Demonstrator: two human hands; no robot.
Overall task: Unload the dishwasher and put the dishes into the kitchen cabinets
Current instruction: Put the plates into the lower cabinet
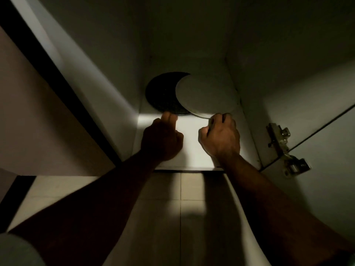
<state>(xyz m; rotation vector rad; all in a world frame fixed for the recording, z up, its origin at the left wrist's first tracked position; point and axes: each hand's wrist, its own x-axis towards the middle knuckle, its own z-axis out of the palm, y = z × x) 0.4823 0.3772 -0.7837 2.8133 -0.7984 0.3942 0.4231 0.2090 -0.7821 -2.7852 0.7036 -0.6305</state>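
A pale round plate [206, 94] lies deep in a dim white cabinet, overlapping a dark round plate [162, 93] to its left. My right hand [220, 136] pinches the pale plate's near rim. The fingertips of my left hand [162, 140] reach to the dark plate's near edge; whether they touch it I cannot tell. Both plates sit on the cabinet shelf [189, 139].
The open cabinet door [317, 189] stands at the right with a metal hinge [284, 148] on its inner face. The left cabinet wall [107, 79] slopes close beside my left hand. A tiled floor [180, 217] shows below the shelf edge.
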